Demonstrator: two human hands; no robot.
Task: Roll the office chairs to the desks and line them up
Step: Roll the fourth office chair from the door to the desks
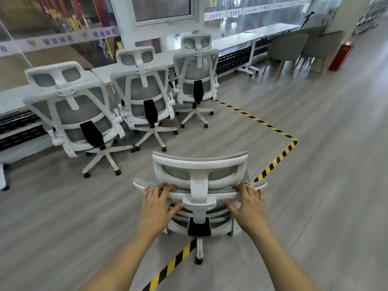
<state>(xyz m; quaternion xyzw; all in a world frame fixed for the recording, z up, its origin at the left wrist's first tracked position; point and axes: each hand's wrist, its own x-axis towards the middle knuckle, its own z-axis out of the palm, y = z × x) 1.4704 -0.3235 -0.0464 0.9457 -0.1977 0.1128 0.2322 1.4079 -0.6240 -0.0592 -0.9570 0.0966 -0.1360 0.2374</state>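
Note:
A white office chair with grey mesh stands right in front of me, its back toward me. My left hand grips the top of its backrest on the left, and my right hand grips the same edge on the right. Three matching white chairs stand in a row at the long white desk: one at the left, one in the middle and one at the right. All three face the desk with their backs to me.
Yellow-black hazard tape runs across the grey wood floor under and to the right of the held chair. Grey upholstered chairs and a red fire extinguisher box stand at the back right. Glass walls lie behind the desks.

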